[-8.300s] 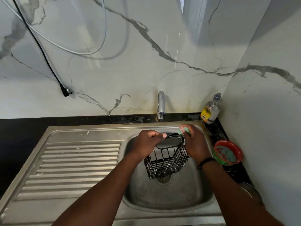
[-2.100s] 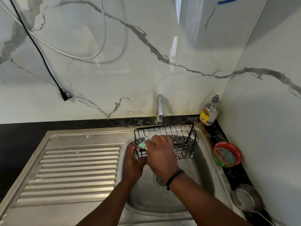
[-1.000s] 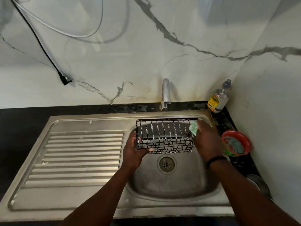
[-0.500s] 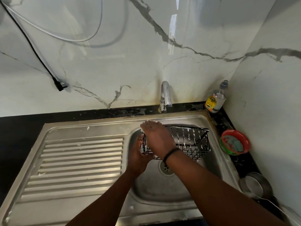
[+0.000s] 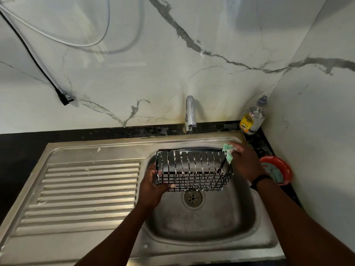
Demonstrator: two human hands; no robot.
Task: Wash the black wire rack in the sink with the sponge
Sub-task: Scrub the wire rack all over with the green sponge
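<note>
The black wire rack (image 5: pixel 194 170) is held above the steel sink basin (image 5: pixel 201 223), lying on its side with soap suds on its wires. My left hand (image 5: pixel 153 186) grips the rack's left end, thumb across its lower front edge. My right hand (image 5: pixel 245 163) holds a light green sponge (image 5: pixel 228 152) and presses it against the rack's upper right corner.
The tap (image 5: pixel 189 114) stands behind the basin, no water running. A ribbed drainboard (image 5: pixel 86 192) lies to the left. A dish soap bottle (image 5: pixel 253 117) sits in the back right corner, a red bowl (image 5: pixel 278 170) on the black counter at right. A black plug (image 5: pixel 64 96) hangs on the wall.
My right hand with the sponge has swept from the rack's left end to its right end. The rack has turned level and broadside in my left hand.
</note>
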